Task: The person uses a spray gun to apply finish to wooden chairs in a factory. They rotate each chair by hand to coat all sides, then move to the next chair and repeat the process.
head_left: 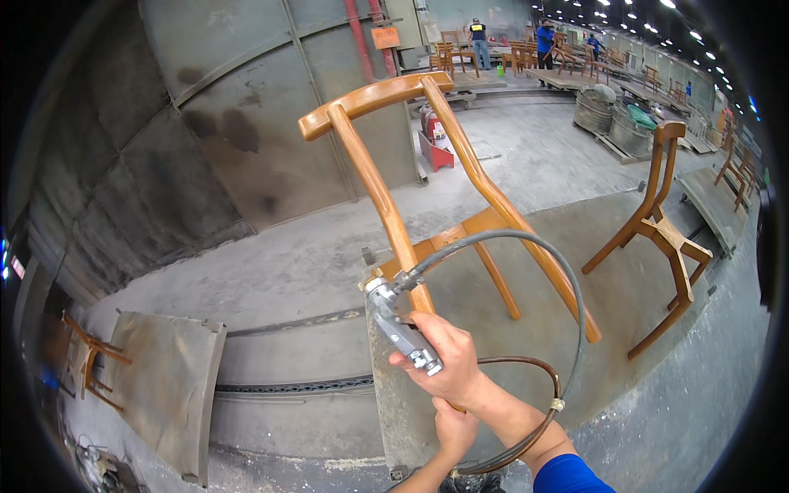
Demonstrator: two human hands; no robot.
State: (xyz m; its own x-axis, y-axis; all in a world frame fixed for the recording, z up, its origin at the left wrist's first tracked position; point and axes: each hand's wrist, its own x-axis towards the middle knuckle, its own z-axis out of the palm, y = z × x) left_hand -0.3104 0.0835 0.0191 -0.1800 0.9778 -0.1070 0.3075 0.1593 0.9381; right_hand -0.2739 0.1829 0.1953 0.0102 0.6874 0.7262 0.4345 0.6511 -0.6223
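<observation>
A paint spray gun (399, 333) with a grey metal body is gripped in my right hand (448, 353), my fingers wrapped round its handle. Its head lies in front of the left post of a glossy brown wooden chair frame (374, 185). Below it, my left hand (454, 429) is closed round the lower end of that chair's leg, partly hidden by my right forearm. The chair frame is tilted and has no seat panel; its curved top rail points away from me. A grey hose (575, 287) loops from the gun round my right forearm.
The chair is over a grey platform (493, 353) that also carries a second wooden chair frame (662, 226) at right. Another platform (164, 394) with a chair (90, 361) stands left, past a floor chain (296, 384). Metal drums (593, 111) and several people are farther back.
</observation>
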